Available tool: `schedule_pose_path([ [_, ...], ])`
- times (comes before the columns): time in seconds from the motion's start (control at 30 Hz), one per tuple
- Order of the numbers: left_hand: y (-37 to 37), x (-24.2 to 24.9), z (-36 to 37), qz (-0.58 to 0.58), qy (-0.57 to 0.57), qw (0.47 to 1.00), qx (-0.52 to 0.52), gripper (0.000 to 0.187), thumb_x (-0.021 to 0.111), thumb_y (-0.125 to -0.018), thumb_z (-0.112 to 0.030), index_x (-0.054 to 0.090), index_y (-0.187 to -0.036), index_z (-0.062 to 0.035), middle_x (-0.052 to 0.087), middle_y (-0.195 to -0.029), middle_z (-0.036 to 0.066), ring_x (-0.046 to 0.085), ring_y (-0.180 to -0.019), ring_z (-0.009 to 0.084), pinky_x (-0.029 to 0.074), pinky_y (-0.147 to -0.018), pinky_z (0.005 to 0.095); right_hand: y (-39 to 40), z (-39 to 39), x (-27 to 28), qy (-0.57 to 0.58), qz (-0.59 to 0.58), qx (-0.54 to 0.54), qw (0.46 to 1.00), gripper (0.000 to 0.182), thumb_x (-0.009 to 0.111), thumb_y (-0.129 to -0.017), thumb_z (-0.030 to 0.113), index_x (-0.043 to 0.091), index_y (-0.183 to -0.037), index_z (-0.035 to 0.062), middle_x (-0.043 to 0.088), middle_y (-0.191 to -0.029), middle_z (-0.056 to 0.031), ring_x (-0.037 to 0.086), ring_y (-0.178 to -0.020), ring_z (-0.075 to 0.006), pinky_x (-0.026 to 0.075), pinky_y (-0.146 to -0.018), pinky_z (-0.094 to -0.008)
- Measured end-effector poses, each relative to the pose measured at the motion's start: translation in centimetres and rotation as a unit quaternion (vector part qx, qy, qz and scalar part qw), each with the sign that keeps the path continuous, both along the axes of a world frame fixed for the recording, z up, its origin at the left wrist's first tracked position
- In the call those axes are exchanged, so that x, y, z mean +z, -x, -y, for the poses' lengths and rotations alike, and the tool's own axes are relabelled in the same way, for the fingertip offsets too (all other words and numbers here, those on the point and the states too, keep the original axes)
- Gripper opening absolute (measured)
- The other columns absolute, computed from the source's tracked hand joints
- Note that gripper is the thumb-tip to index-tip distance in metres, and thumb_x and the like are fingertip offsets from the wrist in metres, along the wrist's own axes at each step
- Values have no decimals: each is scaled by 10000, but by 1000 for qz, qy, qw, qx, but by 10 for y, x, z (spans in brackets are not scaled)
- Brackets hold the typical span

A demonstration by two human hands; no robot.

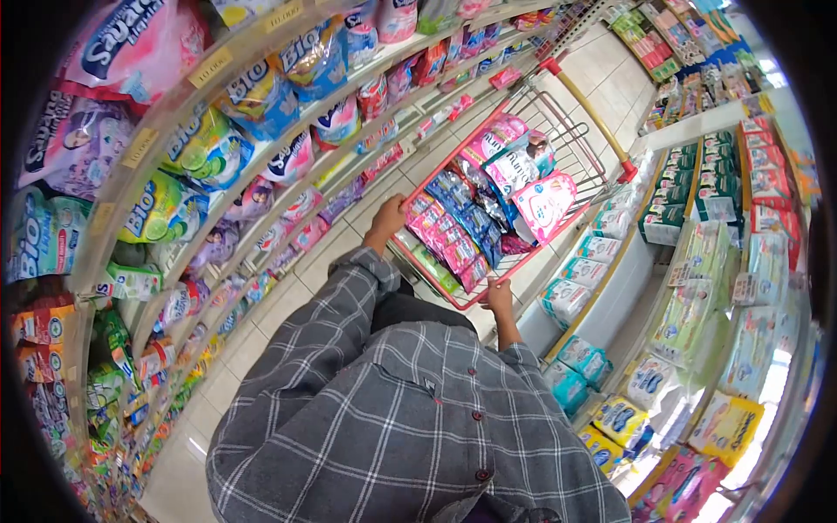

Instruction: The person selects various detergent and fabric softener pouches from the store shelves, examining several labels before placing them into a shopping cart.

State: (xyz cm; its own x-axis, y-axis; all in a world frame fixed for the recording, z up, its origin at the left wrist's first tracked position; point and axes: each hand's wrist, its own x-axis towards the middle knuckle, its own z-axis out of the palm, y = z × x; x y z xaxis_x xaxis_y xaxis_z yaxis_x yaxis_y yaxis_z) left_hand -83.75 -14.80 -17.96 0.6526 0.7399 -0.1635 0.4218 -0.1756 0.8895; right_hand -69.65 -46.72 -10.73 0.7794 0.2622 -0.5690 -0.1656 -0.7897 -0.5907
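Note:
A shopping cart [455, 307] with a red rim stands just ahead of me, its yellow handle [593, 113] at the far end. My left hand [390, 220] is closed on the rim at the near left corner. At the near right corner, my right hand [498, 297] has its fingers curled round the same rim. Inside the cart lie strips of pink sachets [446, 237], dark blue sachets [475, 218] and several larger pouches, among them a white and pink pouch [547, 205]. Green packets [432, 266] show low at the near end.
On the left, curved-looking shelves hold detergent pouches, such as a yellow-green Bio pouch [157, 207] and a pink Sayang pouch [131, 48]. Shelves on the right carry teal packs [582, 357], green packs [684, 318] and yellow packs [621, 418]. Pale floor tiles [602, 65] run along the aisle.

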Motion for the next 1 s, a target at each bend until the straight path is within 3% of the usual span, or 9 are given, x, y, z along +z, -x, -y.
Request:
schedule_pose_path([
  [0.13, 15, 14, 11, -16, -58, 998, 28, 280, 515, -839, -90, 563, -1115, -86, 605, -1076, 180, 582, -986, 375, 476, -810, 450, 25, 5, 8, -4, 60, 10, 998, 393, 547, -915, 384, 418, -999, 22, 628, -673, -171, 647, -490, -236, 497, -376, -316],
  [0.2, 24, 47, 21, -93, -129, 987, 9, 342, 520, -829, -76, 544, -1169, -104, 570, -1164, 160, 586, -983, 373, 488, -817, 443, 45, 5, 7, 37, 49, 29, 998, 423, 528, -902, 392, 387, -1071, 30, 635, -683, -188, 657, -568, -297, 514, -521, -393],
  [0.23, 23, 64, 24, -120, -144, 982, -18, 436, 531, -806, -58, 510, -1238, -109, 532, -1266, 111, 564, -1077, 325, 490, -841, 436, 48, 5, -6, 59, 46, 32, 997, 439, 522, -896, 391, 371, -1097, 32, 639, -711, -207, 659, -611, -327, 511, -583, -421],
  [0.33, 51, 54, 43, -129, -382, 909, -111, 526, 525, -801, -50, 465, -1322, -97, 411, -1415, 125, 429, -1275, 312, 386, -1005, 445, 77, 4, -26, 89, 72, 34, 993, 469, 493, -888, 396, 357, -1151, 32, 645, -802, -257, 654, -744, -401, 498, -722, -487],
  [0.4, 72, 32, 54, -162, -418, 870, -204, 575, 539, -784, -82, 434, -1350, -94, 387, -1438, 102, 329, -1346, 291, 309, -1061, 476, 95, 7, -42, 100, 115, 7, 988, 461, 462, -900, 410, 395, -1151, 29, 641, -873, -282, 639, -834, -430, 485, -752, -506],
  [0.47, 83, 24, 66, -168, -416, 864, -229, 599, 548, -778, -115, 418, -1363, -94, 386, -1441, 82, 300, -1369, 260, 252, -1088, 503, 94, 14, -92, 89, 193, 21, 977, 387, 404, -944, 399, 462, -1053, 32, 628, -659, -143, 622, -482, -263, 502, -434, -387],
  [0.6, 82, 58, 75, -278, -365, 847, -267, 619, 580, -779, -168, 412, -1370, -91, 362, -1456, 97, 257, -1390, 277, 213, -1102, 542, 104, 17, -92, 73, 168, 7, 983, 390, 407, -950, 435, 531, -1041, 77, 632, -653, -112, 614, -477, -226, 491, -417, -366],
  [0.67, 79, 59, 72, -301, -342, 845, -279, 645, 590, -777, -194, 389, -1382, -95, 354, -1460, 93, 242, -1398, 267, 193, -1105, 555, 102, 12, -46, 7, 1, -41, 999, 399, 439, -940, 441, 558, -1057, 79, 646, -672, -99, 606, -475, -202, 488, -415, -355],
  [1.0, 91, 55, 74, -299, -268, 865, -301, 725, 650, -735, -238, 362, -1388, -112, 314, -1482, 68, 204, -1409, 261, 190, -1097, 586, 121, 28, -27, 4, -14, -42, 999, 397, 501, -916, 440, 595, -1084, 92, 665, -700, -99, 611, -495, -173, 486, -423, -346],
])
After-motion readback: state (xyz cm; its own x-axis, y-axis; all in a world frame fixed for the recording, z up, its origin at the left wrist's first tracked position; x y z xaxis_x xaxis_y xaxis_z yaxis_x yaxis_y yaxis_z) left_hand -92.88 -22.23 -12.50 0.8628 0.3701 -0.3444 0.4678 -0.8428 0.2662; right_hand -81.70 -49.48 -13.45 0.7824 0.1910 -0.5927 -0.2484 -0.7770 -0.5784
